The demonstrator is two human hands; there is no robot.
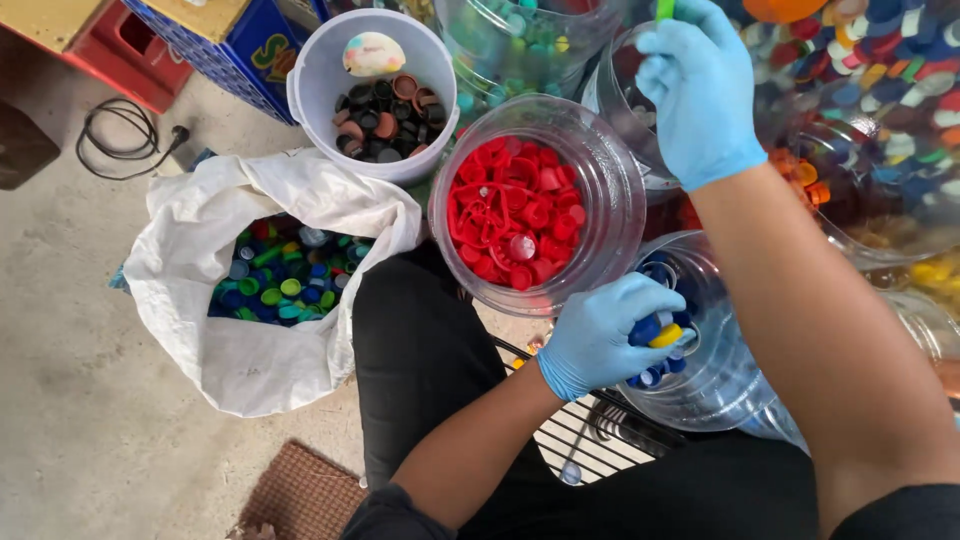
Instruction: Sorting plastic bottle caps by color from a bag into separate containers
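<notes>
Both hands were seen in thin blue gloves. By the left hand (600, 335) a small clutch of bottle caps (655, 332) was kept, blue ones with a yellow one at the front, fingers curled loosely around them just at the mouth of a clear plastic jar (715, 385) lying low beside the knee. How many caps were gripped could not be counted; most were hidden under the fingers. More blue caps were glimpsed inside that jar, blurred by the curved wall.

Higher up, the right hand (700, 90) was stretched out over another clear jar (622, 105), fingers pinched shut on a green piece (665, 8) that was cut off by the top edge, so its shape could not be told. That jar's contents were largely covered by the hand.

Between the two hands a wide clear jar of red caps (535, 210) was set, filled with red caps and red ring-shaped pieces. Behind it a white bucket (375, 85) of brown and black caps was placed, with a pale rounded lump resting on top. To the left, a white sack (250, 280) was spread open on the concrete floor (70, 420), mixed blue and green caps showing inside. At the right edge, a big clear container of mixed caps (880, 120) was only partly in view. Dark trousers (420, 350) and a wire rack (590, 445) were seen below.
</notes>
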